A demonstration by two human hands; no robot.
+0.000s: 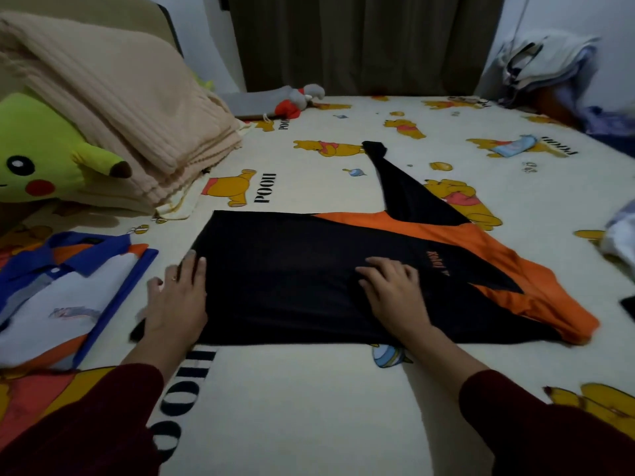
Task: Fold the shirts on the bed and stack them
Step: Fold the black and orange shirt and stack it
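A black and orange shirt lies spread flat on the cartoon-print bed sheet, its orange shoulder end at the right and one black sleeve stretched toward the back. My left hand presses flat on the shirt's left edge, fingers straight. Over the shirt's middle, my right hand rests with fingers spread on the fabric. A folded blue, white and orange collared shirt lies at the left of the bed.
A yellow-green plush toy and a folded beige blanket sit at the back left. A grey and red plush lies at the far edge. Piled clothes are at the back right, white fabric at the right edge.
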